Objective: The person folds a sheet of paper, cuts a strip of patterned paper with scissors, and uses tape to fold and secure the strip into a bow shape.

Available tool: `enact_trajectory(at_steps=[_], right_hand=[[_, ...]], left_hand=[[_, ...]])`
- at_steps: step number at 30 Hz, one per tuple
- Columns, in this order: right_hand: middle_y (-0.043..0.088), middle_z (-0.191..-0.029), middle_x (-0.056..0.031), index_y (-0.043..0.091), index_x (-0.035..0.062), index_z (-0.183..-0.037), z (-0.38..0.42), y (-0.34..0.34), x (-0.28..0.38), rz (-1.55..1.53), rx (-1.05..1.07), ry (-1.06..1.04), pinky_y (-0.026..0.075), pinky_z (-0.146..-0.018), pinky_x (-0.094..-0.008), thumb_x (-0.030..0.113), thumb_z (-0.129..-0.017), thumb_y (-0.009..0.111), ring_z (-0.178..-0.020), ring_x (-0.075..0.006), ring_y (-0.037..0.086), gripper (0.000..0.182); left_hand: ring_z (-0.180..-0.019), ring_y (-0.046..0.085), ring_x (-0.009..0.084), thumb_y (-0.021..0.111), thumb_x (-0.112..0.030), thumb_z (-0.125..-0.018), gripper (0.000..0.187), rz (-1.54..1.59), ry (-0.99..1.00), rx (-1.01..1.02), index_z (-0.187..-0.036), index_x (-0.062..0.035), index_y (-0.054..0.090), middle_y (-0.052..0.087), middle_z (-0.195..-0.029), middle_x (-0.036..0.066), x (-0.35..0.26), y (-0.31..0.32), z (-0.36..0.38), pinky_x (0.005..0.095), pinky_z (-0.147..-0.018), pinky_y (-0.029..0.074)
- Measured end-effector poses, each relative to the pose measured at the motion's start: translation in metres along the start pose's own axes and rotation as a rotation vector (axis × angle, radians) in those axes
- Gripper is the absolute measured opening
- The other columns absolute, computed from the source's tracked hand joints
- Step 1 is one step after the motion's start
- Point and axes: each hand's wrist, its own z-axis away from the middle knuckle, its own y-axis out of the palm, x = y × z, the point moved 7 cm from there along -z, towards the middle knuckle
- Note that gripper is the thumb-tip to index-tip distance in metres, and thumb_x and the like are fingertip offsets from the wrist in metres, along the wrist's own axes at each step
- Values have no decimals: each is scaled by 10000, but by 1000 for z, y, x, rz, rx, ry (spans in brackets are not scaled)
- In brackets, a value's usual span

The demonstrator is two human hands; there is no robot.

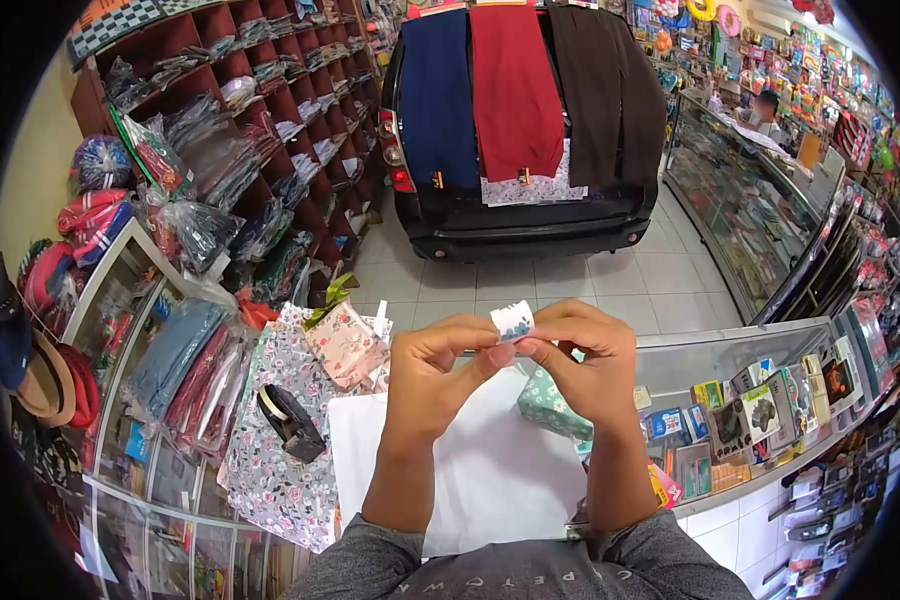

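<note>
Between my two hands, above the counter, is a small curled strip of paper (511, 318), white with a blue-green print on part of it. My left hand (438, 365) pinches its lower left edge, and my right hand (585, 358) pinches the right side. The fingertips of both hands almost meet. Below them a large white paper sheet (490, 480) lies flat. A mint-green floral-wrapped box (553, 405) sits under my right hand. Left of my left hand are a pink floral-wrapped package (347, 345) and a black tape dispenser (290, 424), both on grey floral wrapping paper (270, 480).
Boxed goods (760, 410) fill the glass counter at the right. Bagged clothes (195, 360) lie at the left, before a shelf of packed garments (250, 100). Beyond the counter stands a black car (530, 225) with trousers (515, 90) draped over it. A person (765, 115) is at the far right.
</note>
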Motion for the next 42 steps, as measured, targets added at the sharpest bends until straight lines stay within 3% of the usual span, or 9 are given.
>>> enact_trajectory(at_steps=[4, 15, 24, 28, 32, 37, 42], right_hand=[[704, -849, -31, 764, 73, -941, -1, 1, 12, 130, -24, -28, 362, -474, -191, 19, -808, 752, -700, -73, 590, 144], [721, -869, -49, 759, 52, -915, -1, 0, 9, 86, -63, -51, 381, -466, -189, 14, -812, 750, -723, -82, 622, 110], [717, -913, -94, 753, 22, -965, 6, 2, -5, -203, -89, 53, 401, -493, -171, -15, -831, 740, -733, -76, 637, 139], [711, -935, -120, 736, -23, -977, 8, 3, -9, -326, -101, 139, 505, -608, -211, -47, -845, 718, -790, -131, 670, 136], [713, -927, -125, 729, -47, -965, 8, 1, -6, -330, -74, 242, 557, -741, -270, -52, -851, 710, -829, -167, 683, 116], [716, -901, -127, 732, -42, -939, 8, 0, -5, -331, -65, 280, 554, -749, -273, -44, -850, 717, -829, -162, 680, 90], [709, -900, -110, 723, -44, -904, 9, -2, -6, -319, -74, 318, 552, -747, -271, -29, -853, 722, -824, -146, 672, 53]], left_hand=[[-843, 655, 168, 745, -7, -844, 94, 11, -3, -9, -935, 18, 740, 716, -919, 120, 3, 0, -1, 304, -799, 515], [-889, 670, 186, 735, -26, -862, 124, 99, -11, -16, -982, 4, 745, 724, -1000, 151, 3, 6, 1, 316, -812, 530], [-915, 661, 187, 717, -15, -872, 128, 111, -5, 18, -994, 17, 739, 719, -1000, 147, 0, 7, 3, 313, -834, 518], [-941, 657, 187, 707, -11, -874, 129, 27, 16, 25, -995, 22, 737, 715, -1014, 147, -5, 7, 1, 316, -855, 506], [-974, 649, 204, 706, -15, -867, 134, -4, 82, 42, -993, 22, 736, 712, -1018, 144, -5, 7, 1, 324, -889, 491], [-1016, 634, 227, 724, -15, -844, 133, -50, 149, 37, -973, 13, 743, 718, -999, 133, -5, 6, -1, 335, -906, 484], [-1003, 625, 250, 746, -8, -802, 135, -346, 349, -6, -934, -29, 763, 736, -949, 78, -24, 10, 0, 362, -899, 475]])
